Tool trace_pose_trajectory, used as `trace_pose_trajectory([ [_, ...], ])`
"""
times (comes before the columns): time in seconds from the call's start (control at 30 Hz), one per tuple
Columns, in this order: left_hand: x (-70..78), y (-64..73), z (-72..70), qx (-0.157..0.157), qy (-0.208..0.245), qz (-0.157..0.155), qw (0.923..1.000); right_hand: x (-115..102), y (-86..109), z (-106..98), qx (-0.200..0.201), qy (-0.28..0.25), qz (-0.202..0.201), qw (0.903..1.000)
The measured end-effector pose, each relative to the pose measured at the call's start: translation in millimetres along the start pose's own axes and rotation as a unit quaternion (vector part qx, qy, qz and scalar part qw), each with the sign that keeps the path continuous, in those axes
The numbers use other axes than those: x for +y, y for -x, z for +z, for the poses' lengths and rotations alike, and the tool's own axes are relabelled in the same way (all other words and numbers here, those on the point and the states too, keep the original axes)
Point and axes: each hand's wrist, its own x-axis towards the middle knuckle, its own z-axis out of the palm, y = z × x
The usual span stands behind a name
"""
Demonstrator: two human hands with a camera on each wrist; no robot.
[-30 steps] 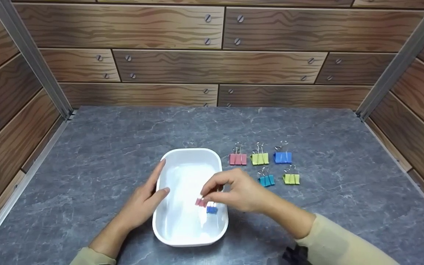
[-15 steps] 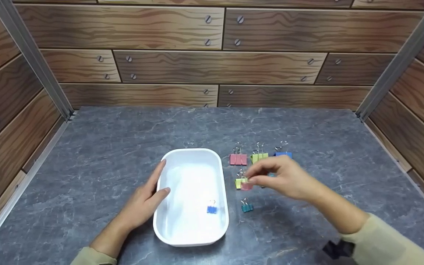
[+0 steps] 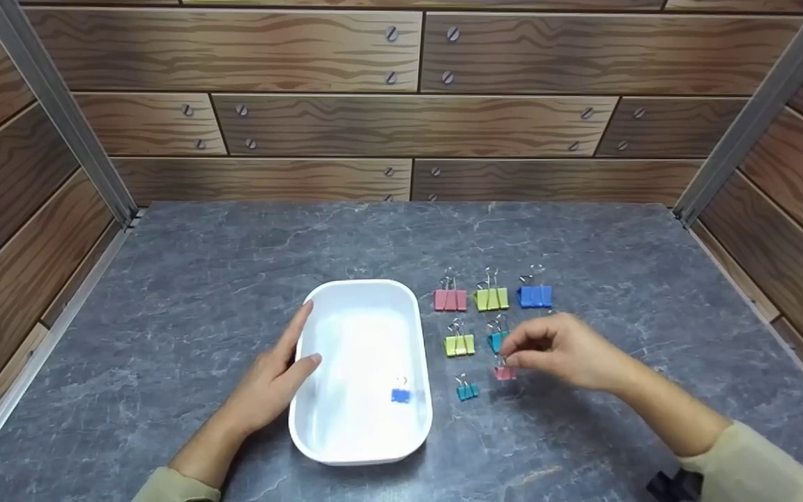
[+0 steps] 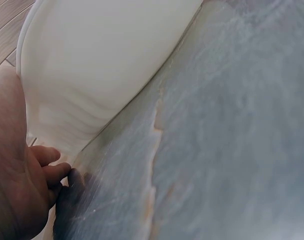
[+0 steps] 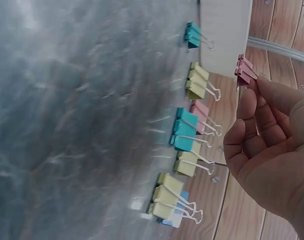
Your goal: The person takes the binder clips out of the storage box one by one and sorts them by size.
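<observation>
My right hand [image 3: 562, 352] pinches a small pink binder clip [image 3: 505, 373] by its wire handle, low over the table. The clip [image 5: 244, 70] also shows in the right wrist view. Just behind it stands a teal binder clip [image 3: 495, 341], partly covered by the fingers. To the left are a small teal clip [image 3: 467, 392] and a lime clip [image 3: 459, 345]. My left hand [image 3: 269, 387] holds the left side of a white plastic tub [image 3: 360, 460], thumb over the rim. One small blue binder clip [image 3: 401, 396] lies inside the tub.
Larger pink [image 3: 450, 300], lime [image 3: 492, 299] and blue [image 3: 535, 296] binder clips form a row at the back. Another lime clip [image 5: 186, 164] shows in the right wrist view, mostly hidden by my hand in the head view. Wood-print walls [image 3: 346, 125] enclose the grey table [image 3: 220, 265].
My right hand has lifted the small pink clip out of the tub and carried it right, past the lime clip, then lowered it toward the table. The left hand has stayed put.
</observation>
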Motion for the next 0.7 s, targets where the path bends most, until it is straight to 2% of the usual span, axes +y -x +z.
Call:
trace_pose_trajectory([
  [0.37, 1.7, -0.9, 0.0, 0.004, -0.006, -0.002, 1.0000, 20, 9.1, 0, -0.007, 0.027, 0.026, 0.9993],
  [0.7, 0.7, 0.1, -0.4, 0.004, -0.004, -0.009, 0.9999, 28, 12.2, 3, -0.008, 0.013, 0.040, 0.9991],
])
